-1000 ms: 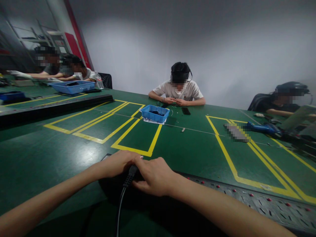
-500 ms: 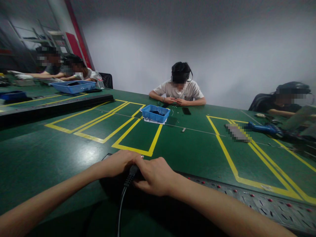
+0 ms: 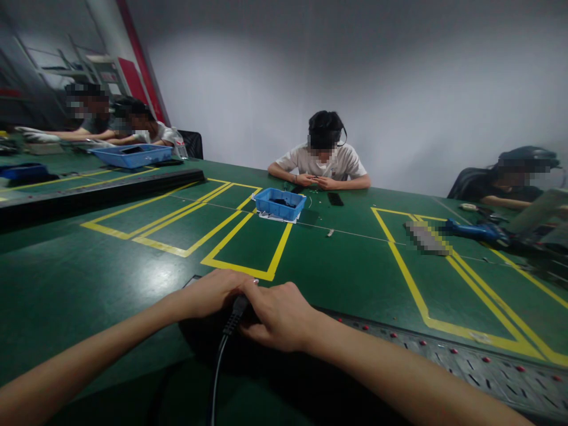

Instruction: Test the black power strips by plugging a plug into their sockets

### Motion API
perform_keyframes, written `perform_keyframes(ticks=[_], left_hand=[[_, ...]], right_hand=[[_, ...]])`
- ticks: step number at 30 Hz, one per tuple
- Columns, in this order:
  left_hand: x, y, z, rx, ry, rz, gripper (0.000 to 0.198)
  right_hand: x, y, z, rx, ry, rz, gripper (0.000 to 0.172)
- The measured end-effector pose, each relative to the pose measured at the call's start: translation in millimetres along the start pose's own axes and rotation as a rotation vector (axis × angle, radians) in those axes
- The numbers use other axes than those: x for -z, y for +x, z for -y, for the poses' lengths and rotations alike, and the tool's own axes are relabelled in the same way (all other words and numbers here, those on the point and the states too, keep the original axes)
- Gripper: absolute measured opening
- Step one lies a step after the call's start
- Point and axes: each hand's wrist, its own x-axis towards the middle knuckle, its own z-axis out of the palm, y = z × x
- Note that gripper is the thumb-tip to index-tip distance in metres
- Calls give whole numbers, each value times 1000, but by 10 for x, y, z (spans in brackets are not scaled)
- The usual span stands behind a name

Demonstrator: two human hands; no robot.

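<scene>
My left hand (image 3: 213,294) and my right hand (image 3: 277,316) meet near the front edge of the green table (image 3: 346,266), fingers curled down and pressed together. Between them sits a black plug (image 3: 235,313) with a ribbed strain relief, and its black cable (image 3: 216,378) runs down toward me. Both hands close around the plug's front end, which is hidden under the fingers. Beneath the hands lies a dark flat object (image 3: 199,337) that I cannot make out.
A blue bin (image 3: 279,204) stands mid-table inside yellow floor-tape lines. A perforated metal strip with red dots (image 3: 465,364) runs right of my hands. A person in a white shirt (image 3: 322,163) sits opposite; other people sit at the left and right. A blue tool (image 3: 470,231) lies far right.
</scene>
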Motion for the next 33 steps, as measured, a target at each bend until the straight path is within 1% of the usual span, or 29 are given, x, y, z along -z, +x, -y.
perform_keyframes(ticks=[12, 17, 21, 23, 24, 26, 28, 29, 30, 31, 33], left_hand=[[12, -2, -20, 10, -39, -11, 22], [31, -15, -53, 7, -55, -22, 26], [21, -19, -58, 17, -48, -36, 25], [3, -9, -47, 22, -26, -34, 20], [-9, -3, -37, 25, -11, -33, 18], [-33, 10, -11, 29, 21, -37, 19], [-52, 16, 18, 22, 45, -52, 27], [-59, 16, 31, 16, 54, -60, 30], [-63, 14, 42, 10, 61, -66, 34], [-65, 11, 50, 7, 69, -72, 37], [-65, 2, 56, 4, 85, -84, 41]], right_hand=[[1, -6, -16, -11, -10, -3, 37], [-62, 34, -2, -31, -1, -11, 43], [-95, 70, 4, -37, -8, -58, 44], [-89, 55, -14, -4, 32, -139, 41], [-81, 37, -30, 6, 72, -217, 38], [-51, -11, -75, -20, 177, -439, 31], [6, -58, -130, -114, 280, -661, 26], [49, -78, -159, -171, 321, -740, 24], [105, -98, -189, -227, 354, -788, 21], [172, -123, -219, -280, 376, -809, 18], [338, -217, -284, -366, 373, -792, 18]])
